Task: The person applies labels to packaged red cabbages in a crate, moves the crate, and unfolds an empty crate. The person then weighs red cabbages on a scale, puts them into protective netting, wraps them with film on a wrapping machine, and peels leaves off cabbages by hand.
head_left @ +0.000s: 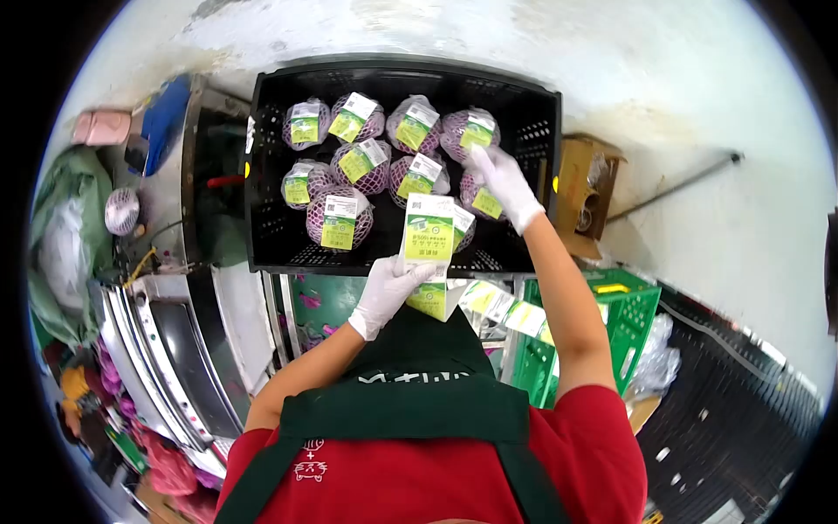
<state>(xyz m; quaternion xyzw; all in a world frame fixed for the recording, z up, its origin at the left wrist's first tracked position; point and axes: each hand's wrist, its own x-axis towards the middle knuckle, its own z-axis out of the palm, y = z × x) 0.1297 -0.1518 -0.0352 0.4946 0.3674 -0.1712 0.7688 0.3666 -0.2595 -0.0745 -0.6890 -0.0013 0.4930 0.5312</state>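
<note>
A black plastic crate (262,218) holds several round, purple-netted bags of produce, each with a green and white label; the produce kind cannot be made out. In my white-gloved left hand (390,290), closed at the crate's near edge, is a folded strip of labels (429,229) that hides part of a netted bag (463,229) behind it. My right hand (506,183), also gloved, reaches over the crate's right side. Its outstretched fingers touch or nearly touch the netted bag (458,131) at the back right, below that bag's label (477,132). Another netted bag (482,197) lies beside that palm.
A label strip (502,306) trails below the crate toward a green crate (633,319) at the right. Beside the black crate stands an open cardboard box (576,188). To the left are metal equipment (175,341) and a loose netted bag (122,211). A wall (663,96) rises behind.
</note>
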